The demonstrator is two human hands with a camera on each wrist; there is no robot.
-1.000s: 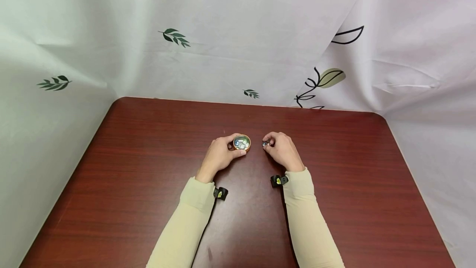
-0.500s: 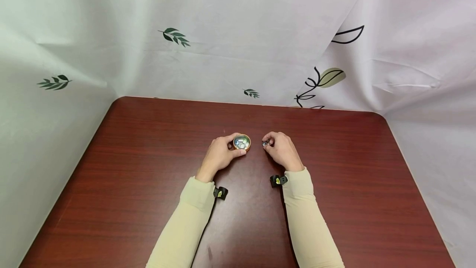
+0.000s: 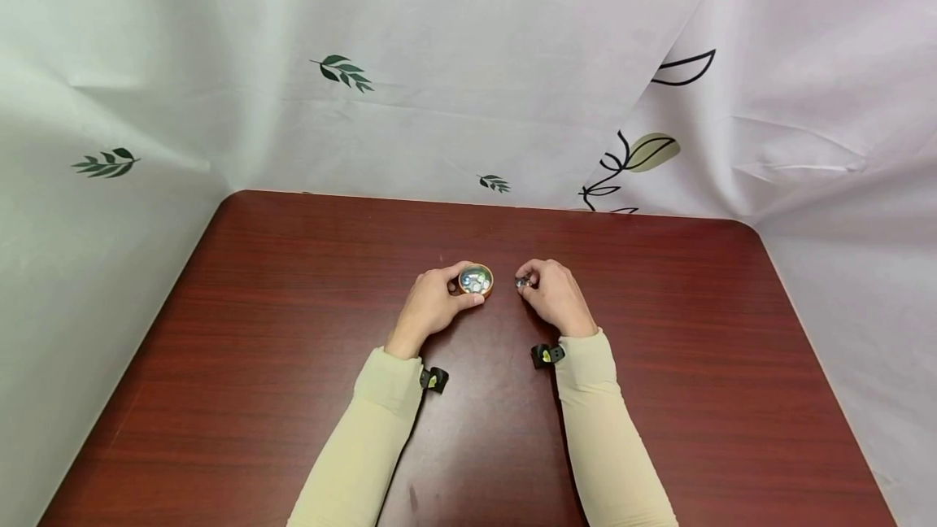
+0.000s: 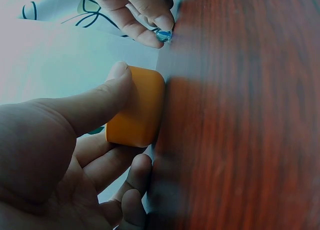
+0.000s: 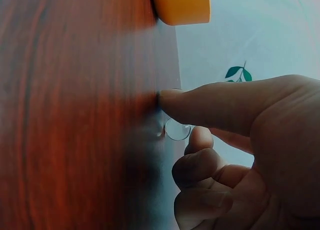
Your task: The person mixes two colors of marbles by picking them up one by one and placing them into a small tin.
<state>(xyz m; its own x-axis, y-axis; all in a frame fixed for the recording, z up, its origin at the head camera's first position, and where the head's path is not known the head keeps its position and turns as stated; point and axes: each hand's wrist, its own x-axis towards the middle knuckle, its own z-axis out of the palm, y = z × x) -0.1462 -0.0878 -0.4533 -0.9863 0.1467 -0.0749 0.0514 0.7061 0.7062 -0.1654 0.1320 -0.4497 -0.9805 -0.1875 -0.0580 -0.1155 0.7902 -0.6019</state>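
A small orange bowl [image 3: 477, 267] stands on the table, with several shiny clear and bluish glass marbles [image 3: 477, 283] inside. My left hand [image 3: 430, 303] grips it from the side, thumb on the near wall and fingers behind; the left wrist view shows the bowl's orange side [image 4: 137, 107] upright on the wood. A short way to the right, my right hand [image 3: 559, 295] pinches glass marbles low at the tabletop with thumb and fingers. One bluish marble [image 4: 163, 35] shows at those fingertips, and a clear round one [image 5: 177, 129] appears below the thumb. The fingers hide how many there are.
The dark red wooden table [image 3: 293, 307] has rounded far corners. White cloth [image 3: 439, 63] with leaf prints hangs behind it and on both sides. Black camera straps [image 3: 435, 380] sit on the wrists over pale sleeves.
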